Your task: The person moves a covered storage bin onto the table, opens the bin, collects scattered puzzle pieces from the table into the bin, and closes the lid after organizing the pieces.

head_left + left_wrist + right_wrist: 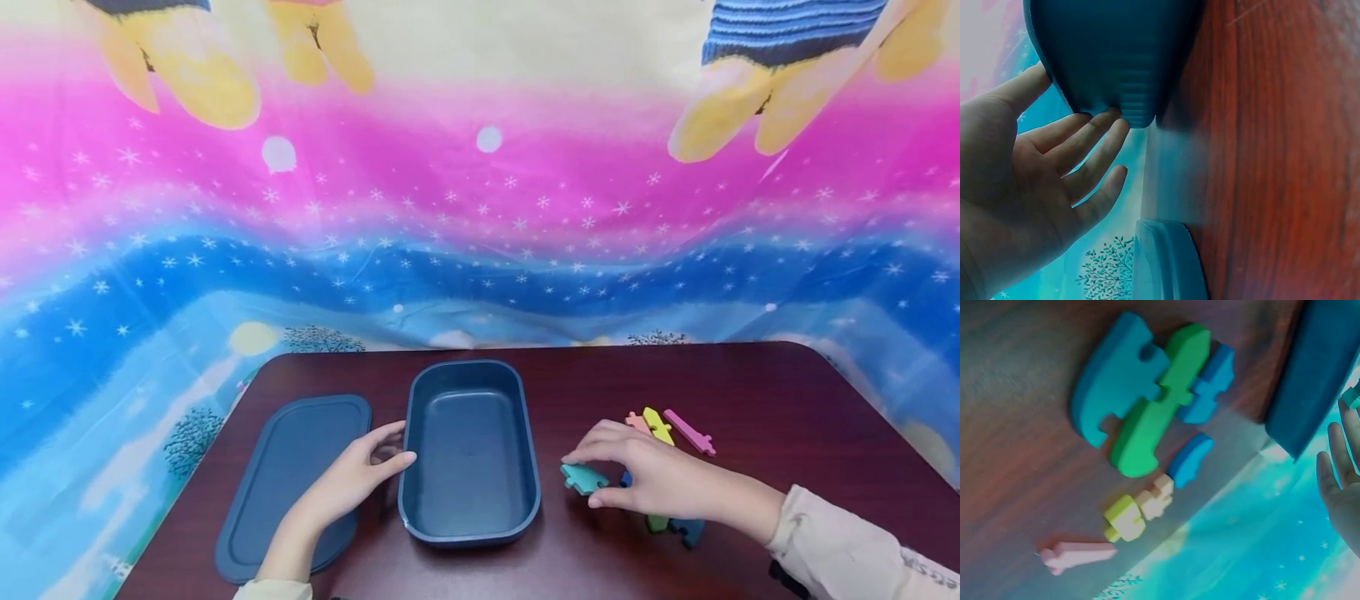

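My right hand (652, 475) pinches a teal puzzle piece (583, 478) between thumb and fingers, above the table just right of a dark blue box (532, 467). The box stands without its cover, and no pieces show inside. Relaxed fingers of my left hand (348, 479) touch its left outer wall, with the thumb at the rim. Near and partly under the right hand lie a pink piece (690, 432), a yellow piece (657, 425), a salmon piece (637, 423) and a green piece (657, 523). Several blue pieces, such as a large one (1116, 369), show better in the right wrist view.
The matching flat lid (292, 467) lies left of the box, partly behind the left forearm. Everything rests on a dark red-brown wooden table (600, 375). A colourful printed cloth (480, 208) hangs behind the table's far edge.
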Available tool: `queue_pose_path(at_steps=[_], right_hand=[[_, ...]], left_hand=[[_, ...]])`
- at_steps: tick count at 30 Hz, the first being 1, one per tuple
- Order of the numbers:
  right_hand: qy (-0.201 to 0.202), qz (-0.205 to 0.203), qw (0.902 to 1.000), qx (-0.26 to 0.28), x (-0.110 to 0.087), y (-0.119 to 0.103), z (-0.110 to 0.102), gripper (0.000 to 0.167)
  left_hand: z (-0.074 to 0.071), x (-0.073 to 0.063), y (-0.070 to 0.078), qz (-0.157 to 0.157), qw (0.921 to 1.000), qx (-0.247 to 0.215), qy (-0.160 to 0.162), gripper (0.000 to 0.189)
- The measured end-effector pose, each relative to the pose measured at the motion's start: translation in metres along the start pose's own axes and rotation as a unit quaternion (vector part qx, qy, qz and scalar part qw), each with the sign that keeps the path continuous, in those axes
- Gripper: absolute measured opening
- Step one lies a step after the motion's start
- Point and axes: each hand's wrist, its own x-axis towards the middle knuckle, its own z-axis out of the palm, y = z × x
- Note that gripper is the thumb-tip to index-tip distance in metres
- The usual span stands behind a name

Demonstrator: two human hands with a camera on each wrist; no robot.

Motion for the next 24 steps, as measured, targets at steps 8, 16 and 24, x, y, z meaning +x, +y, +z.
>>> queue_pose_path(at_steps=[8,16,24], right_hand=[[0.0,-0.028,0.9996,-0.001,0.009,-0.012,-0.002,0.041],[-0.004,-0.047,0.9973,0.057,0.024,-0.021,0.007,0.041],[-0.011,-0.049,0.9961,0.072,0.045,-0.03,0.017,0.043]], left_hand=[[0.001,0.0,-0.001,0.004,0.9999,0.004,-0.009,0.061],[0.0,0.001,-0.001,0.006,0.9999,0.005,-0.01,0.061],[0.0,0.0,-0.001,0.005,1.0,0.005,-0.005,0.061]])
